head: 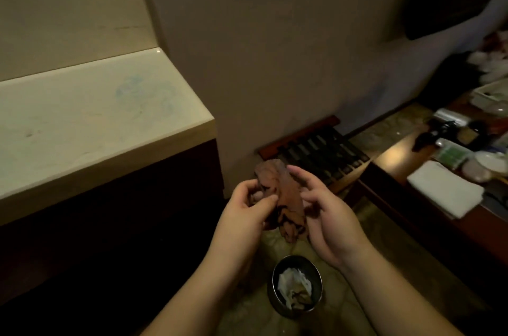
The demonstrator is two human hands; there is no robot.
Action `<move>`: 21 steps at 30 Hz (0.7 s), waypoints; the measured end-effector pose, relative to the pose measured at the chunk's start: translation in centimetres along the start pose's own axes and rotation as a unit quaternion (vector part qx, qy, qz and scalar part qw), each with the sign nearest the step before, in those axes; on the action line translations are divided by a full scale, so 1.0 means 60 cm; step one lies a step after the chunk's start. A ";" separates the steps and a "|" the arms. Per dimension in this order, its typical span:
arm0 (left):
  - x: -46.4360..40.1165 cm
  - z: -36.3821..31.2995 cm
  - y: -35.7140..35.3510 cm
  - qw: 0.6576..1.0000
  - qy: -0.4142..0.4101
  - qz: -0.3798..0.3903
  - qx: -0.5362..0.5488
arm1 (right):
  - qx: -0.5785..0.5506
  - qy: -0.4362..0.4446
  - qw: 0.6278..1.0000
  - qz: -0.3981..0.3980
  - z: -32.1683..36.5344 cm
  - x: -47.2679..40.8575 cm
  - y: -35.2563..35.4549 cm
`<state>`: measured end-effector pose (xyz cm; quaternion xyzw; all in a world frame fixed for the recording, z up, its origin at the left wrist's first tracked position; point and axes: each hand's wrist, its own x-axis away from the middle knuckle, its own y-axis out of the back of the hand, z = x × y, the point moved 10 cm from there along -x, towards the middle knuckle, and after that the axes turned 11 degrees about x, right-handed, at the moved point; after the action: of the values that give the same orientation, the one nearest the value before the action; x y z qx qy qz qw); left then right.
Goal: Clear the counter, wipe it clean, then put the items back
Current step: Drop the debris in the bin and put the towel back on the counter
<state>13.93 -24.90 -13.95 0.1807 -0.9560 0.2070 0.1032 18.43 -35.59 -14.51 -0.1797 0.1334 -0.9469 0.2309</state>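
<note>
A pale stone counter (90, 121) fills the left, with faint blue smears on its top. In front of me, over the floor, my left hand (247, 206) pinches a brown, dark-streaked crumpled cloth (283, 198) with thumb and curled fingers. My right hand (327, 212) is beside the cloth on its right, fingers loosely extended and touching its edge. Cleared items lie on a wooden table (398, 154) at the right: a folded white towel (445, 192), bottles and small packets (453, 140).
A round metal bin (297, 286) with crumpled white paper stands on the floor below my hands. A dark slatted wooden rack (316, 154) leans at the wall's foot. Dark cabinet fronts sit under the counter. The wall rises straight ahead.
</note>
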 end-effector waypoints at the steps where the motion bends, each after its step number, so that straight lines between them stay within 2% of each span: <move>1: -0.008 0.005 -0.007 1.000 -0.003 -0.003 -0.007 | 0.008 0.004 1.000 -0.010 -0.002 0.000 0.018; 5: -0.044 0.028 -0.048 0.997 -0.029 -0.002 -0.066 | 0.045 0.014 0.997 -0.059 0.001 -0.006 0.087; 10: -0.096 0.058 -0.125 0.998 -0.019 0.020 -0.051 | 0.056 0.022 0.990 -0.127 0.029 -0.034 0.200; 12: -0.121 0.076 -0.163 0.996 -0.007 0.056 -0.068 | 0.056 0.014 0.989 -0.134 0.035 -0.056 0.242; 15: -0.163 0.114 -0.219 0.980 0.034 0.110 -0.162 | 0.052 -0.006 0.991 -0.122 0.039 -0.104 0.297; 18: -0.220 0.150 -0.248 0.974 0.052 0.081 -0.206 | 0.043 -0.034 0.994 -0.097 0.035 -0.162 0.349; 21: -0.287 0.186 -0.263 0.980 0.051 0.030 -0.190 | 0.036 -0.067 0.994 -0.078 0.014 -0.220 0.402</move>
<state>34.40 -37.92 -22.92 0.1184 -0.9763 0.0333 0.1781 39.08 -50.00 -25.50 -0.2438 0.0687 -0.9522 0.1710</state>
